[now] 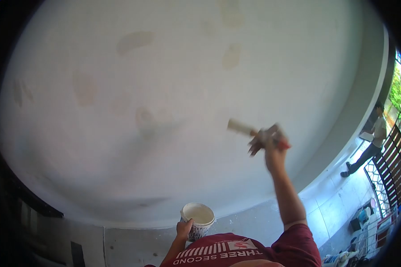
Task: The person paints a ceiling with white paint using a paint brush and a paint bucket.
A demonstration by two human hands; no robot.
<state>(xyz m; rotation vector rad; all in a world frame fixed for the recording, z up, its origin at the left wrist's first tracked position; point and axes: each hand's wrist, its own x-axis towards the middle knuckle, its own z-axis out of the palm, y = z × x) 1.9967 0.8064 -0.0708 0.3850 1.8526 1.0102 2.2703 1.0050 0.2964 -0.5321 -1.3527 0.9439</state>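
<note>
The right hand (pixel 272 141) clamps a motion-blurred brush (pixel 239 127) up at the wall (pixel 165 80), with bare wall all around. The left hand (pixel 184 229) grips the paint bucket (pixel 200 214) low, its base hidden.

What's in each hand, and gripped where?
Right hand grips a small paint roller by its red handle. Left hand holds a paint bucket by its rim and side wall.
</note>
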